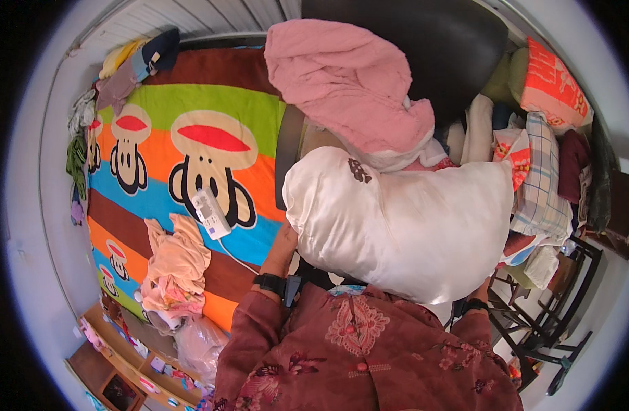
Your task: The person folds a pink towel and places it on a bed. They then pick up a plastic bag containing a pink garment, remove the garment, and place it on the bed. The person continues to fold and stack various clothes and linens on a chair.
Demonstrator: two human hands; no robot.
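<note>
A plump white satin pillow (417, 221) with a small dark motif near one end is held up in front of my body, between my two arms. My left hand (288, 239) is at the pillow's left end, its fingers hidden behind the fabric. At the lower right end is my right hand (485, 287), mostly covered by the pillow, with only the wrist side showing. Just beyond the pillow, a pink fleece blanket (345, 82) lies bunched up, its lower edge partly hidden by the pillow.
To the left is a bed with a striped cartoon-print blanket (211, 138). On it lie a white power strip (211, 213) with a cord and a peach garment (181, 251). A plaid pillow (543, 174) and an orange-red cushion (555, 87) are piled right, above a dark folding frame (555, 303).
</note>
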